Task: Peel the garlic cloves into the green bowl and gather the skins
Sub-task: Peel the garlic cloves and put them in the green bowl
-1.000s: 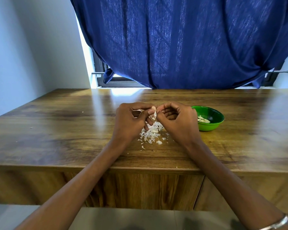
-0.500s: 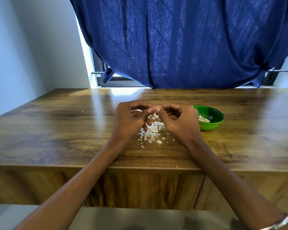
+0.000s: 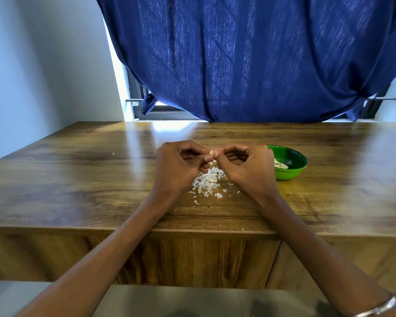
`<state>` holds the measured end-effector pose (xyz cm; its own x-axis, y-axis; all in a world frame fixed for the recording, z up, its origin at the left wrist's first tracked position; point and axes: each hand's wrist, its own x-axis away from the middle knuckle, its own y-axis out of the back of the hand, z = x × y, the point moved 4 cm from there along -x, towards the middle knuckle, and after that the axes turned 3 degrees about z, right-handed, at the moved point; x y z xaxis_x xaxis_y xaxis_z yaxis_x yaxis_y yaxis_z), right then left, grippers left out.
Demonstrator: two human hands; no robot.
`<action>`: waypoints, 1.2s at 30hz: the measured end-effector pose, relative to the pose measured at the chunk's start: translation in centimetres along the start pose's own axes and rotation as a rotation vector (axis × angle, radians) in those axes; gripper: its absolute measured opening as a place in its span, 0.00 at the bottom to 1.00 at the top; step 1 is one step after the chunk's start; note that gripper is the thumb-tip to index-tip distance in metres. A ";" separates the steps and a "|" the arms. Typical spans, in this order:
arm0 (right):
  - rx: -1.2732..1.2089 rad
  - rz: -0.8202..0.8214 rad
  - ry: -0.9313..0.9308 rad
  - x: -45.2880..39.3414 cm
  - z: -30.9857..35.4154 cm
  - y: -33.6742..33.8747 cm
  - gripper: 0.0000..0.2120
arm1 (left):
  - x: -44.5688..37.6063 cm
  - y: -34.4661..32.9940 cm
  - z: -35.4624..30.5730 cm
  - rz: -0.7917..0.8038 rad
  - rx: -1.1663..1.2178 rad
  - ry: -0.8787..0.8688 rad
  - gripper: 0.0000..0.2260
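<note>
Fingers curled, our left hand [image 3: 177,167] and right hand [image 3: 246,167] pinch one small pale garlic clove [image 3: 212,153] above the white papery skin pile [image 3: 207,183], left of the round green bowl [image 3: 293,162].

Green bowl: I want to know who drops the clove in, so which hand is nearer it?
Right. The right hand sits just beside the green bowl; the left hand lies farther away.

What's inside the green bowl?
A few pale peeled garlic cloves lie inside the green bowl. The right hand covers the bowl's left edge, so anything there cannot be seen.
</note>
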<state>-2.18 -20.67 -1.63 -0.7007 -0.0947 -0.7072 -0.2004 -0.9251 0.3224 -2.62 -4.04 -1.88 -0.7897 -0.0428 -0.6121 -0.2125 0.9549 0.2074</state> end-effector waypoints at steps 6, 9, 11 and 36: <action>0.029 0.046 0.011 0.1 -0.1 0.0 0.04 | 0.3 0.0 -0.2 -0.006 -0.126 -0.100 0.05; 0.054 0.069 0.017 0.1 -0.1 0.0 0.04 | 0.5 -0.1 -0.3 0.008 -0.243 -0.197 0.06; 0.058 0.080 0.014 0.1 -0.1 0.0 0.03 | 0.6 -0.2 -0.5 0.014 -0.270 -0.242 0.05; -0.083 0.087 -0.034 0.2 0.6 0.1 0.04 | 0.4 -0.2 -0.2 0.013 -0.029 -0.168 0.14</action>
<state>-2.74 -20.53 -1.36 -0.7363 -0.1649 -0.6563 -0.0810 -0.9414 0.3274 -2.99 -4.34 -2.01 -0.6856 0.0212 -0.7277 -0.2217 0.9460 0.2364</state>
